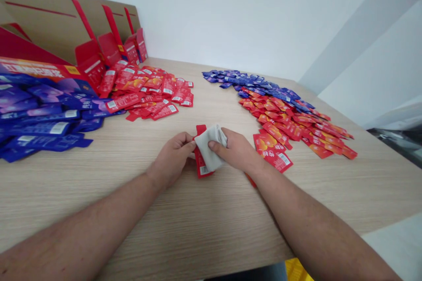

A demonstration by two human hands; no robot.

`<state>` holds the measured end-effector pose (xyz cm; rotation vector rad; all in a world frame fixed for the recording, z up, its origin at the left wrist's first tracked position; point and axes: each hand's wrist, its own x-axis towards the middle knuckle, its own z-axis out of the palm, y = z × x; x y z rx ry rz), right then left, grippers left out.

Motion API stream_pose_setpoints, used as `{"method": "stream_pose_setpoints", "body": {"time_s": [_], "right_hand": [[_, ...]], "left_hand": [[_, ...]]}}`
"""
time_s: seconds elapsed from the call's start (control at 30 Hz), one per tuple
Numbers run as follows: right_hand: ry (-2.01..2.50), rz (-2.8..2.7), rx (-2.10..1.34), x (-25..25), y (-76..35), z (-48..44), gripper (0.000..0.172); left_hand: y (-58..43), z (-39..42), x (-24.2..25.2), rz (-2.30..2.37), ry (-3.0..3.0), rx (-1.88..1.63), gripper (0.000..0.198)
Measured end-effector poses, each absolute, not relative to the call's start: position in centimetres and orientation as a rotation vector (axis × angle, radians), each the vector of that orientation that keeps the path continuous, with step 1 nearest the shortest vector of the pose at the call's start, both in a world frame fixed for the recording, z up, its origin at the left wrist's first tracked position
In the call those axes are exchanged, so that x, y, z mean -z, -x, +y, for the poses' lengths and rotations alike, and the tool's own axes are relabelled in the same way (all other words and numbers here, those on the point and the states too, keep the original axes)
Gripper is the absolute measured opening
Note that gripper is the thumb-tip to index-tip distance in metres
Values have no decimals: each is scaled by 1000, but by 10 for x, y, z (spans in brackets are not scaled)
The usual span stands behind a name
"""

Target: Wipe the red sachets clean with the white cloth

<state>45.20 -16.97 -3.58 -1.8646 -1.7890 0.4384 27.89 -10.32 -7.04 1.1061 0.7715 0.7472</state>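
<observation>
Over the middle of the table my left hand [173, 156] pinches the edge of a red packet [205, 170], whose barcode shows near its lower end. A folded pale grey cloth [212, 147] lies against the packet's face and hides much of it. My right hand [239, 148] grips this cloth, thumb on top and fingers behind. Just right of that hand, several red-orange packets [281, 161] lie on the table, one partly under my right forearm.
A pile of red packets [154, 85] and a heap of blue packets [49, 109] lie left, before open red cardboard boxes [90, 59]. Along the right run rows of blue packets [253, 81] and orange-red packets [296, 125]. A white wall [214, 13] stands behind the wooden table [158, 232].
</observation>
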Motion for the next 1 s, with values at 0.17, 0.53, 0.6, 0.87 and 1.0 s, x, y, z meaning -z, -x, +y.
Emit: {"method": "stream_pose_setpoints", "body": {"time_s": [0.17, 0.53, 0.6, 0.87, 1.0], "right_hand": [[1828, -1887, -437, 36, -451, -170, 27], [1875, -1791, -432, 37, -453, -169, 27], [1864, -1826, -425, 36, -453, -170, 27], [1984, -1685, -311, 36, -460, -167, 30], [1940, -1713, -312, 34, -457, -169, 33]], "left_hand": [[-280, -104, 68, 739, -1096, -743, 19], [-280, -103, 71, 757, -1082, -753, 17], [-279, -102, 72, 750, -1105, -754, 17], [-280, -103, 72, 733, -1150, -744, 18], [-279, -103, 75, 722, -1240, -722, 15]]}}
